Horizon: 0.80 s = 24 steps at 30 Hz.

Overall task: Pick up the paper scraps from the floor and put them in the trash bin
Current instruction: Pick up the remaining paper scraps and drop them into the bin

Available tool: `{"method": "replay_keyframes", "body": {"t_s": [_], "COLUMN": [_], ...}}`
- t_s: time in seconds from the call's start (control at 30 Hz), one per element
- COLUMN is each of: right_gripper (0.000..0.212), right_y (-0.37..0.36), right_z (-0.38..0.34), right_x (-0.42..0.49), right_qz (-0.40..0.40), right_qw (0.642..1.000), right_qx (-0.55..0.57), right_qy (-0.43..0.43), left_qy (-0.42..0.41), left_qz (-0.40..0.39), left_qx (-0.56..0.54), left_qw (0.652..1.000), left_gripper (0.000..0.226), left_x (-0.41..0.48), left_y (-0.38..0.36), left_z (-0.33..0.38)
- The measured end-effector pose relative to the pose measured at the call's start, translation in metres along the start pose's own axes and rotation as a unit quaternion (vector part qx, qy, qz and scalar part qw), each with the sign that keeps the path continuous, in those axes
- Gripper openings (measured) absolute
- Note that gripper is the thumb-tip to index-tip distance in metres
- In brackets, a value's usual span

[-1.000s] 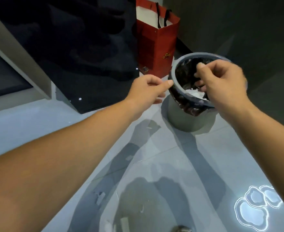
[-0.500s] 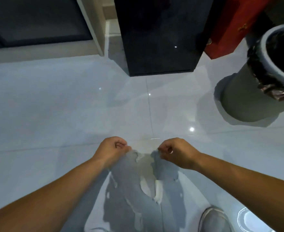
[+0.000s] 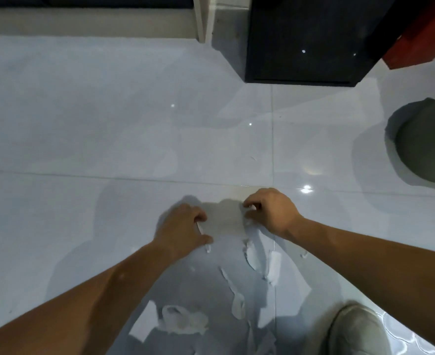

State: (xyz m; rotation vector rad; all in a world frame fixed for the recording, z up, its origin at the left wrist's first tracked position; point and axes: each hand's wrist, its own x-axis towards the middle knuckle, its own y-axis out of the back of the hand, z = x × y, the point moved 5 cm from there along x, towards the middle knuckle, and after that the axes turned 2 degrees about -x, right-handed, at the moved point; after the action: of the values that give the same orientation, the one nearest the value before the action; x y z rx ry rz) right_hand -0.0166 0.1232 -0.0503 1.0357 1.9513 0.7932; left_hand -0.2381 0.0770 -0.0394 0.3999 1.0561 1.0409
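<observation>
- Down on the floor (image 3: 108, 129), well to the left of the trash bin (image 3: 426, 147) and nearer to me than it, both my hands work low over the tiles where the paper scraps (image 3: 249, 257) lie.
- My left hand (image 3: 183, 229) is narrowed to a pinch. Thumb and curled fingers hold a thin white strip (image 3: 200, 228), taken by its edge because paper this flat on glossy tile cannot be scooped.
- My right hand (image 3: 270, 213), the one closer to the bin, is curled the same way, its fingertips nipping a small white bit (image 3: 249, 207). The bit is tiny and a little blurred, so I judge it held rather than merely touched.
- Most scraps lie farther from the bin than either hand, toward me: long strips (image 3: 274, 267), a crumpled wad (image 3: 183, 321) and a flat torn piece (image 3: 144, 321), which is farthest from the bin.
- Only the bin's grey side shows at the right edge. Its rim is out of view, so I cannot say what is inside.
- I use both hands because the bin stands well apart, and I reckon a fuller handful saves trips.
- Plenty is left on the floor, so I judge the job far from done.
- Thin slips may drop from my pinch as I reach for the next one.
</observation>
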Motion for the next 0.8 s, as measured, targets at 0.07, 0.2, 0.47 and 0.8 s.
{"method": "replay_keyframes", "body": {"t_s": [0.07,0.2,0.47,0.8], "right_gripper": [0.01,0.007,0.008,0.008], "right_y": [-0.004,0.002,0.048,0.051], "right_z": [-0.001,0.001,0.022,0.029], "right_x": [0.001,0.003,0.054,0.087], "right_qz": [-0.011,-0.018,0.119,0.116], "right_qw": [1.0,0.998,0.953,0.955], "right_qx": [-0.015,0.037,0.199,0.165], "right_qy": [-0.003,-0.047,-0.194,-0.219], "left_qy": [-0.002,0.022,0.055,-0.041], "left_qz": [0.001,0.028,0.033,-0.041], "left_qx": [-0.001,-0.031,-0.106,-0.094], "left_qw": [1.0,0.999,0.992,0.994], "left_gripper": [0.048,0.022,0.01,0.036], "left_x": [-0.006,-0.013,-0.009,-0.012], "left_y": [-0.006,-0.01,-0.007,-0.007], "left_z": [-0.001,-0.005,-0.013,-0.016]}}
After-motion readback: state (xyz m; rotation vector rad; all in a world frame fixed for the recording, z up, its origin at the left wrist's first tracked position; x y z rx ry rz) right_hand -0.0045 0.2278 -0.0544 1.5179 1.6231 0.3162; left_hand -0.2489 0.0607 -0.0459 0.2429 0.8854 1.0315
